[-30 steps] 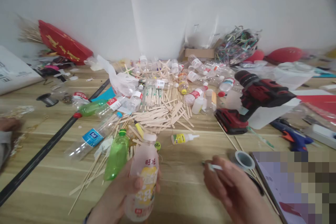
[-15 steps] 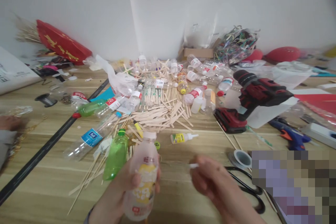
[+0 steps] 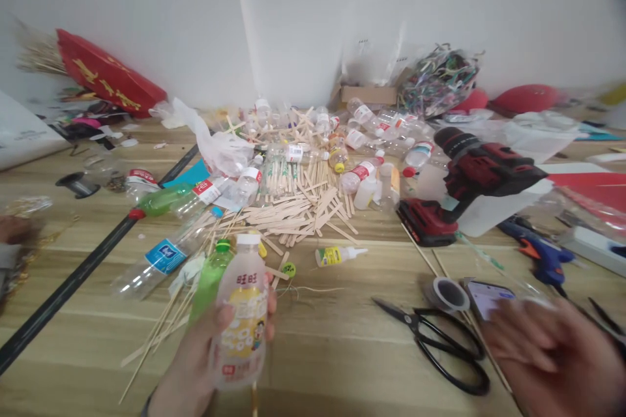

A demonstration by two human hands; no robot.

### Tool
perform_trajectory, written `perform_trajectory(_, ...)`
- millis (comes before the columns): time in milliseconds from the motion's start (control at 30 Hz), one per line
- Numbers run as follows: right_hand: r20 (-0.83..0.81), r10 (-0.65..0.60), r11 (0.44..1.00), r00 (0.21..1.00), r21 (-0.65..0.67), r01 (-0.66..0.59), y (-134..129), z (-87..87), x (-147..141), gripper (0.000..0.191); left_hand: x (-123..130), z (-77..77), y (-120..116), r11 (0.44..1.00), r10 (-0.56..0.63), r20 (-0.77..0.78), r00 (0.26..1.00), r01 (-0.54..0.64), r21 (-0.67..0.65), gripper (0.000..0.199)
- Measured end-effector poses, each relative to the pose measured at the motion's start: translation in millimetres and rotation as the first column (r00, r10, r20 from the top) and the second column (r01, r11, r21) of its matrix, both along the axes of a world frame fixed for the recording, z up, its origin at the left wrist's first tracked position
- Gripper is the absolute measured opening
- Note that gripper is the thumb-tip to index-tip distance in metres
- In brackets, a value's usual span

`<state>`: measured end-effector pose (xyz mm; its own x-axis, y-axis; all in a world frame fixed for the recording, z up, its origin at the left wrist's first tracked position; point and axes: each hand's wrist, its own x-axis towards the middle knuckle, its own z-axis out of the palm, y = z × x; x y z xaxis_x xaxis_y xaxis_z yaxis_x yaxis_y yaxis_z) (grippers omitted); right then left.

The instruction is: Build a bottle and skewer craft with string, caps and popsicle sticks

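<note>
My left hand (image 3: 195, 352) is wrapped round a frosted plastic bottle (image 3: 242, 319) with a white cap and a yellow printed label, held nearly upright above the table. Behind it, partly hidden, stands a green bottle (image 3: 210, 273). At the lower right my right hand (image 3: 552, 345) is smeared by motion, its fingers curled; a whitish blur shows at the fingertips, too unclear to name. It covers part of a phone (image 3: 489, 293). To its left lie black-handled scissors (image 3: 420, 326) and a grey spool (image 3: 447, 293). A small glue bottle (image 3: 337, 255) lies farther back.
Wooden sticks (image 3: 293, 215) and several empty bottles (image 3: 362, 172) crowd the back. A red cordless drill (image 3: 469, 176) stands right, near a blue glue gun (image 3: 535, 251). A black strip (image 3: 88, 260) crosses the left side. Another person's hand (image 3: 14, 229) is at the far left.
My right hand has swung right, from the middle to over the phone, uncovering the scissors. The frosted bottle in my left hand has moved left and slightly up.
</note>
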<state>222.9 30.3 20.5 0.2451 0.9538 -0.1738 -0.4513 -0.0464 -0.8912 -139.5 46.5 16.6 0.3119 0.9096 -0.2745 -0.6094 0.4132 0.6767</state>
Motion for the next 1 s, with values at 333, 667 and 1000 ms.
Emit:
perform_trajectory(333, -0.134, 0.391, 0.916, 0.911, -0.041, -0.399, 15, 6.6, -123, 0.054, 28, 3.7, 1, 0.990, -0.140, 0.013, 0.990, 0.140, 0.003, 0.051)
perform_trajectory(667, -0.133, 0.459, 0.881, 0.878, -0.057, -0.469, 17, 17.7, -138, 0.057, 32, -2.1, 3, 0.986, -0.164, 0.036, 0.986, 0.163, 0.014, 0.052)
perform_trajectory(1000, -0.118, 0.532, 0.834, 0.838, -0.099, -0.543, 21, 2.1, -147, 0.058, 27, -17.2, 5, 0.967, -0.240, 0.134, 0.961, 0.225, 0.115, 0.048)
